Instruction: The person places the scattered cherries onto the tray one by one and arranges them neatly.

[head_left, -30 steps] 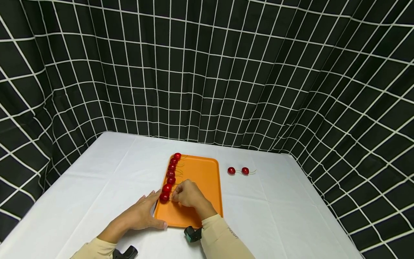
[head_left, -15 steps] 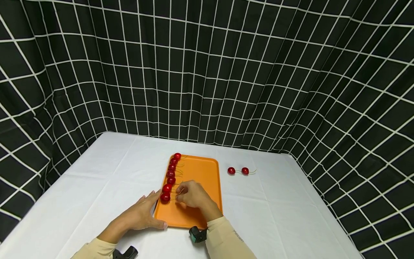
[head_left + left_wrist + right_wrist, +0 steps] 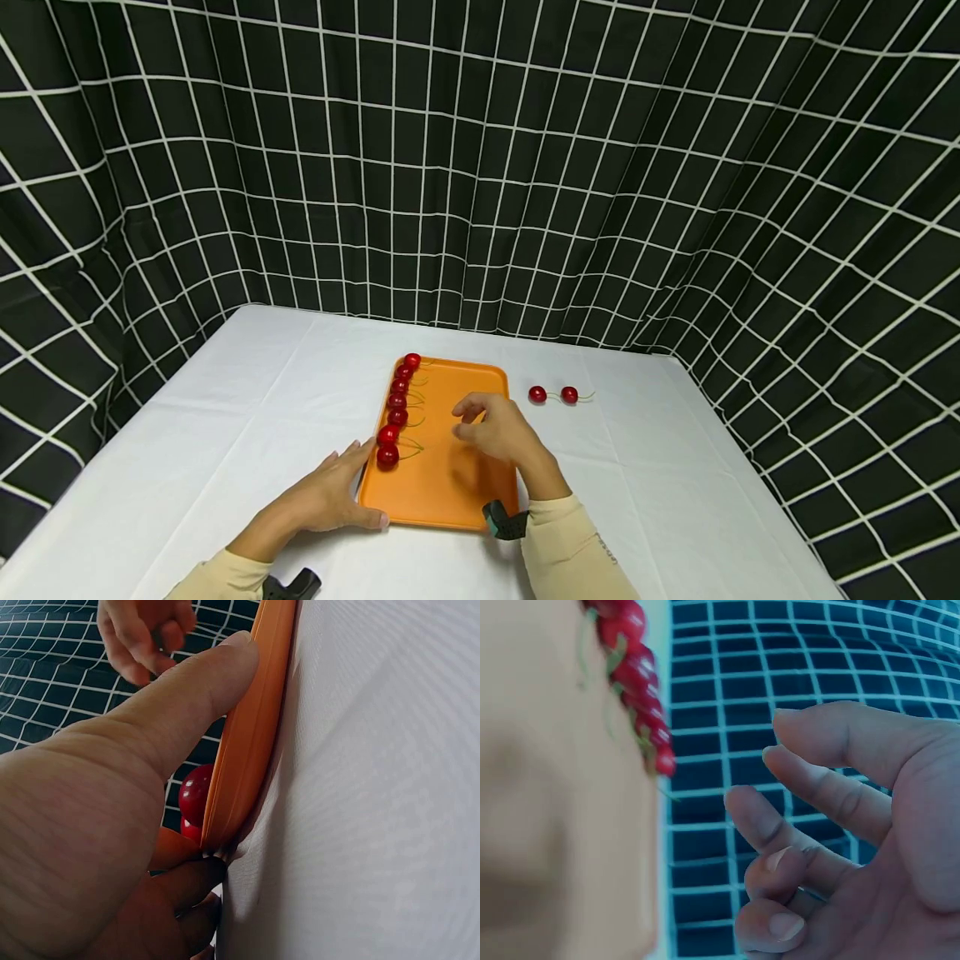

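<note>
Along the left edge of an orange tray [image 3: 423, 500] runs a row of several red cherries [image 3: 387, 456], stems pointing right. My left hand [image 3: 326, 498] rests at the tray's near left corner, fingers straight along its side. In the left wrist view the thumb [image 3: 202, 679] touches the tray's rim [image 3: 247, 757], beside a cherry [image 3: 195, 796]. Above the right part of the tray hovers my right hand [image 3: 497, 429], apart from the cherries. Nothing lies between its loosely bent fingers in the right wrist view, where the cherry row [image 3: 639, 682] is blurred.
Two more cherries, a left one [image 3: 537, 395] and a right one [image 3: 569, 395], lie on the white tablecloth [image 3: 622, 492] right of the tray. A black curtain with white grid lines [image 3: 465, 167] surrounds the table's back and sides.
My right hand has let go of the nearest cherry's stem and moved right and away. That cherry has shifted slightly right, and its stem now shows fully. My left hand has stayed put.
</note>
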`<action>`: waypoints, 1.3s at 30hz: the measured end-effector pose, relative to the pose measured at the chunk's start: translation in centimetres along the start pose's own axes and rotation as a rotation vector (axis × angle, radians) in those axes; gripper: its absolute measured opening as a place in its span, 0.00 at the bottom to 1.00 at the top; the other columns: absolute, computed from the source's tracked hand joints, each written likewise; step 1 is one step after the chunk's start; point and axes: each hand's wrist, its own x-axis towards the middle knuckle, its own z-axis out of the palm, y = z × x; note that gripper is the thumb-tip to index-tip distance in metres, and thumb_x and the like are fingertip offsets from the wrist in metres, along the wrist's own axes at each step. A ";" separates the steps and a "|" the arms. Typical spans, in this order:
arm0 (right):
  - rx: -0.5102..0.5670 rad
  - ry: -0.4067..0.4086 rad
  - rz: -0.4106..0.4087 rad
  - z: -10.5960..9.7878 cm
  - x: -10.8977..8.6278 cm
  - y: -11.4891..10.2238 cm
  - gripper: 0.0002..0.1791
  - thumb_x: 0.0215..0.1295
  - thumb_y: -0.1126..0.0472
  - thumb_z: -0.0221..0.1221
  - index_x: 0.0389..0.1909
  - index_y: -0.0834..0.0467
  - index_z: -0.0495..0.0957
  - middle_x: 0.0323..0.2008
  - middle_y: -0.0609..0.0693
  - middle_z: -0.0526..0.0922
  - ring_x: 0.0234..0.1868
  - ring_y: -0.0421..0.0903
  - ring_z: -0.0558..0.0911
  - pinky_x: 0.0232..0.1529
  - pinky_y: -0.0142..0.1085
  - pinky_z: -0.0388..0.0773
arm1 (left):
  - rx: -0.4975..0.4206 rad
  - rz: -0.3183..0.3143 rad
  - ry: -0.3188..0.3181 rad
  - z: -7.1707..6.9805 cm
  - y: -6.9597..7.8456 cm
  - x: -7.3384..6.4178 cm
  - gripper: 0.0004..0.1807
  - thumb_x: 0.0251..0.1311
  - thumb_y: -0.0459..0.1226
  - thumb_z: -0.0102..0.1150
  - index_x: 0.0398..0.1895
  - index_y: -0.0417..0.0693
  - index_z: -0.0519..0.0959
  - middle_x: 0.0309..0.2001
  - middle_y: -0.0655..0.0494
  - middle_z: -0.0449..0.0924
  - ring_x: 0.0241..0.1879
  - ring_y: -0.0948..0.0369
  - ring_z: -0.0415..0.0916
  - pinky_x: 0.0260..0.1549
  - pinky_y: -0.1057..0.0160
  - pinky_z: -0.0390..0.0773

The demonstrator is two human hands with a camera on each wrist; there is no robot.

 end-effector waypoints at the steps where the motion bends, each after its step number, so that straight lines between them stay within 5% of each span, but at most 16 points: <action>1: -0.005 0.019 -0.009 -0.6 -0.1 0.1 0.07 0.58 0.61 0.66 0.38 0.53 0.83 0.31 0.44 0.79 0.28 0.46 0.73 0.26 0.37 0.75 | -0.002 0.002 -0.001 0.0 0.0 0.0 0.68 0.31 0.59 0.78 0.73 0.35 0.54 0.71 0.37 0.55 0.71 0.41 0.47 0.67 0.40 0.39; 11: -0.051 0.252 -0.081 -7.9 -1.5 1.9 0.05 0.55 0.64 0.67 0.34 0.54 0.85 0.27 0.46 0.80 0.22 0.46 0.69 0.18 0.33 0.65 | 0.008 0.009 -0.006 0.0 -0.1 0.1 0.67 0.33 0.59 0.78 0.73 0.34 0.55 0.71 0.38 0.55 0.71 0.43 0.46 0.68 0.42 0.38; 22: -0.022 0.344 -0.069 -13.6 -2.6 6.7 0.06 0.58 0.62 0.68 0.37 0.55 0.86 0.29 0.54 0.76 0.25 0.48 0.66 0.16 0.33 0.58 | 0.003 -0.008 -0.019 0.2 -0.3 0.1 0.67 0.32 0.60 0.78 0.73 0.36 0.54 0.72 0.39 0.54 0.72 0.44 0.46 0.68 0.44 0.38; 26: 0.006 0.352 -0.038 -14.5 -2.0 9.3 0.09 0.60 0.60 0.67 0.42 0.56 0.85 0.39 0.54 0.76 0.28 0.49 0.65 0.17 0.33 0.59 | 0.007 0.001 -0.016 0.1 -0.3 0.2 0.67 0.33 0.59 0.77 0.74 0.36 0.54 0.72 0.39 0.54 0.72 0.43 0.45 0.68 0.43 0.37; 29: 0.035 0.362 -0.003 -14.5 -1.6 11.3 0.12 0.61 0.59 0.66 0.45 0.58 0.84 0.38 0.54 0.75 0.29 0.49 0.65 0.17 0.33 0.60 | 0.004 0.003 -0.018 0.1 -0.3 0.2 0.67 0.33 0.59 0.78 0.73 0.35 0.54 0.72 0.39 0.53 0.71 0.43 0.45 0.68 0.42 0.37; 33: 0.083 0.383 0.049 -14.1 -1.0 13.8 0.14 0.61 0.59 0.66 0.46 0.60 0.84 0.23 0.52 0.67 0.21 0.46 0.63 0.15 0.33 0.58 | -0.003 0.003 -0.022 0.0 -0.2 0.2 0.67 0.33 0.59 0.78 0.73 0.35 0.53 0.72 0.39 0.53 0.71 0.42 0.44 0.68 0.41 0.37; 39: 0.122 0.404 0.138 -13.4 -0.2 17.0 0.16 0.61 0.59 0.66 0.48 0.62 0.83 0.32 0.52 0.75 0.22 0.43 0.64 0.17 0.33 0.62 | -0.017 -0.006 -0.029 0.1 -0.1 0.1 0.67 0.34 0.58 0.78 0.74 0.35 0.53 0.72 0.39 0.52 0.72 0.42 0.43 0.68 0.42 0.36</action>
